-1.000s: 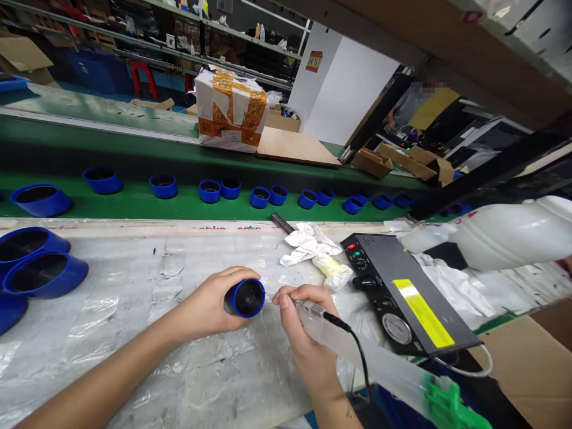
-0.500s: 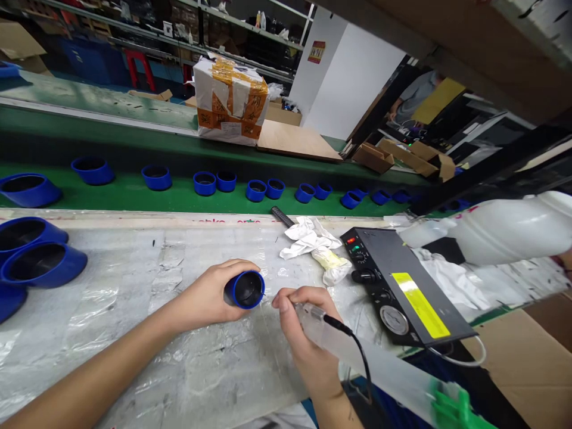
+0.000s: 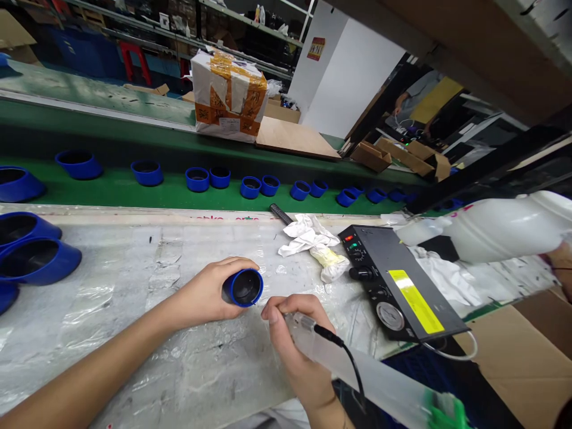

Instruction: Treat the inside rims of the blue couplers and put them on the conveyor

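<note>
My left hand is wrapped round a blue round housing with a dark inside, its open end tilted toward me. In my right hand is a dispensing syringe, a clear barrel with a green fitting at its rear and a black cable along it. Its tip end lies by the lower right rim of the housing; whether it touches cannot be made out. A black dispenser box with a gauge, knobs and lit indicators stands to the right of my right hand.
Several blue housings line a green conveyor beyond the film-covered table. More blue housings sit at the left. White cloths, a white jug and a taped carton are around. A person's arm shows at the far right.
My right hand and the syringe have moved slightly left and down, closer to the housing's lower rim. The conveyor housings appear shifted left. My left hand keeps its hold.
</note>
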A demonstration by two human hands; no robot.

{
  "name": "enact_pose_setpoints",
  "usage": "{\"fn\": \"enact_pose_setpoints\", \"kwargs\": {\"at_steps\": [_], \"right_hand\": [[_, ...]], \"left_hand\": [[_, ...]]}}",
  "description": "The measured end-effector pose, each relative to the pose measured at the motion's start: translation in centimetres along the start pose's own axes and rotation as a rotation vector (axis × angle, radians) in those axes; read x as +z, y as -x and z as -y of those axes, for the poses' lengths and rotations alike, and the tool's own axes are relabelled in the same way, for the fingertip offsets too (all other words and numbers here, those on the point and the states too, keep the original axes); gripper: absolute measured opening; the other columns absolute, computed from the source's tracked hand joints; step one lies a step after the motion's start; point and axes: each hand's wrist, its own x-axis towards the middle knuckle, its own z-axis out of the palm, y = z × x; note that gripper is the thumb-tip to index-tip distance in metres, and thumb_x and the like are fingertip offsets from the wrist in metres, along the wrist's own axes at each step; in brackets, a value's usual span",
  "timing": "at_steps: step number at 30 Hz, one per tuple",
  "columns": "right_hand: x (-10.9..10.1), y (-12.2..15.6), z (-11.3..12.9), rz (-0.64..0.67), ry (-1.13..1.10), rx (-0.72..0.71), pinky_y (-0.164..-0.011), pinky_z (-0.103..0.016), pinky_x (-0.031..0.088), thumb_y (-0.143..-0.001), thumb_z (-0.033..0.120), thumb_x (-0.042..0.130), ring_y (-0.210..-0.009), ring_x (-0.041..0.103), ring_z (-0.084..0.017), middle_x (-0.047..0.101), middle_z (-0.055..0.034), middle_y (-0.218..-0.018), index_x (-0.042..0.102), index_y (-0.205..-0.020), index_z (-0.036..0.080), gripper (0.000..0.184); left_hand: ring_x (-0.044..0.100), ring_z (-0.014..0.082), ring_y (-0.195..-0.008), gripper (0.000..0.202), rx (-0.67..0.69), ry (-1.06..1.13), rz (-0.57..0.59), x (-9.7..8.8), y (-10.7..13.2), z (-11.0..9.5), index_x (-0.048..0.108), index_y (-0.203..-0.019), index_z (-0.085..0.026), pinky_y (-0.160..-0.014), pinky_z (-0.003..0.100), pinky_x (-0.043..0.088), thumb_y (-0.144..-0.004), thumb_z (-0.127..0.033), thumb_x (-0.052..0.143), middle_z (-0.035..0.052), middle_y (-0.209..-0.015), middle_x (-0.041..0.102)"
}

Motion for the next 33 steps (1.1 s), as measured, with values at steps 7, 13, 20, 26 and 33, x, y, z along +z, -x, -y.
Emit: {"fn": "enact_pose_setpoints", "kwargs": {"at_steps": [7,13,20,26,33], "right_hand": [[1.0,0.0,1.0,-0.009,-0.073,0.055,-0.069,-0.026,0.050,-0.102,0.018,0.069,-0.076,0.070,-0.016,0.074,0.0018,-0.091,0.061,-0.098,0.027,0.013],[1.5,0.2,0.8,-0.019,-0.047,0.113,-0.075,-0.030,0.053,-0.101,0.022,0.071,-0.078,0.069,-0.019,0.075,0.0003,-0.092,0.062,-0.098,0.027,0.011],[1.9,-0.1,0.4,-0.015,-0.044,0.143,-0.078,-0.035,0.056,-0.102,0.032,0.073,-0.079,0.069,-0.022,0.074,-0.0031,-0.091,0.064,-0.096,0.026,0.013],[2.1,-0.7,0.1,0.033,-0.156,0.122,-0.084,-0.035,0.055,-0.102,0.022,0.072,-0.085,0.070,-0.021,0.074,-0.0001,-0.094,0.064,-0.102,0.028,0.010],[2.1,-1.2,-0.2,0.057,-0.155,0.053,-0.084,-0.033,0.056,-0.102,0.017,0.072,-0.087,0.072,-0.020,0.075,0.0019,-0.097,0.063,-0.105,0.029,0.015]], "left_hand": [[0.069,0.0251,-0.112,0.045,-0.011,0.048,0.022,-0.1,0.0,0.0,0.067,-0.122,-0.021,-0.097,0.032,0.055,-0.078,-0.018,0.075,0.0049,-0.124,0.071],[0.068,0.0252,-0.115,0.048,-0.014,0.078,0.045,-0.2,0.1,0.3,0.067,-0.123,-0.021,-0.096,0.031,0.054,-0.076,-0.015,0.076,0.0043,-0.127,0.070],[0.068,0.0264,-0.115,0.046,-0.011,0.095,0.072,-0.4,0.0,0.1,0.067,-0.122,-0.022,-0.094,0.032,0.055,-0.077,-0.017,0.079,0.0044,-0.127,0.070],[0.069,0.0263,-0.116,0.043,0.011,0.077,0.079,-0.6,0.0,0.1,0.067,-0.122,-0.022,-0.095,0.032,0.055,-0.080,-0.017,0.077,0.0048,-0.130,0.070],[0.068,0.0268,-0.118,0.041,0.023,0.076,0.086,-0.5,0.0,0.3,0.068,-0.121,-0.023,-0.095,0.033,0.056,-0.081,-0.017,0.074,0.0046,-0.131,0.070]]}}
